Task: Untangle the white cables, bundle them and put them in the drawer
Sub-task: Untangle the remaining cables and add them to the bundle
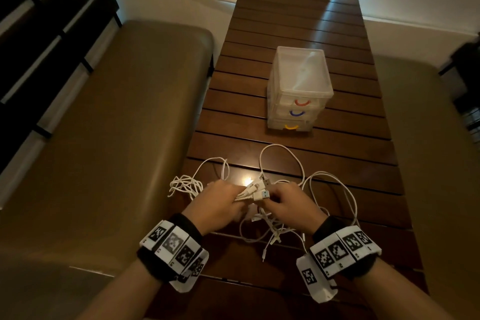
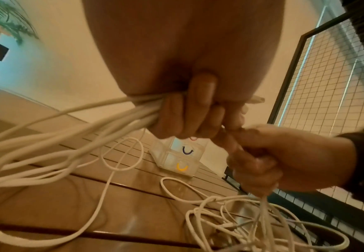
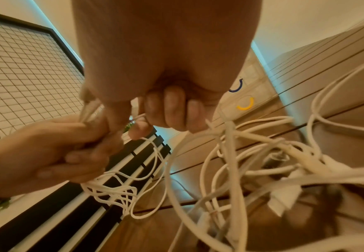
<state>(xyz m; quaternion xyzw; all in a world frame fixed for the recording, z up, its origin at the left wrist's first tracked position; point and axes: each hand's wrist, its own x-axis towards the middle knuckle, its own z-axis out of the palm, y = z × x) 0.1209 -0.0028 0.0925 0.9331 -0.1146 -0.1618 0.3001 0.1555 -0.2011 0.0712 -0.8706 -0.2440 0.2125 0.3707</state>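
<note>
Several white cables (image 1: 270,228) lie tangled on the near end of a slatted wooden table (image 1: 285,21). My left hand (image 1: 220,200) grips a bunch of them, fingers curled round the strands (image 2: 138,110). My right hand (image 1: 288,202) is curled round other strands (image 3: 231,145) close beside it. The plug ends (image 1: 261,195) stick up together between the two hands. Loops trail left, right and towards me. A clear plastic drawer unit (image 1: 298,91) with red, blue and yellow handles stands further back, all three drawers pushed in.
Padded brown seats flank the table, one on the left (image 1: 117,125) and one on the right (image 1: 428,138). A black-framed wire grid panel (image 2: 327,85) stands to the right. Bare table lies between the cables and the drawer unit.
</note>
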